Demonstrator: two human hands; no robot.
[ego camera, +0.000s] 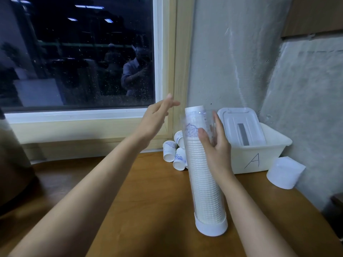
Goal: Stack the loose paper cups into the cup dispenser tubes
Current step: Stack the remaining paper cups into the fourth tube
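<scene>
Clear plastic cup dispenser tube (207,210) stands upright on the brown wooden tabletop (148,201), its foot seated in a white round base cap (211,228). Inside I see a tall nested stack of white paper cups (200,164); the topmost cup carries a blue-purple print.

Right hand (217,147): wrapped round the upper part of the tube, thumb across the front, fingers curled along the far side and visible through the clear wall. I read it as holding the tube.

Left hand (156,117): in the air, left of the tube's top and apart from it, fingers straight and spread a little, holding nothing. Fingertips blurred.

Loose white paper cups with the same blue print (169,152) lie tipped in a small cluster on the tabletop just behind the tube, near the pale window frame. I cannot give an exact count because the tube hides part of the group.

Right of the tube: a white plastic bin marked "A" (259,160), with a white lid with a grey slot (241,125) leaning inside it. Beside the bin, against the grey concrete wall (232,52), sits a short white cylinder (284,173). The dark window (78,52) fills the upper left.
</scene>
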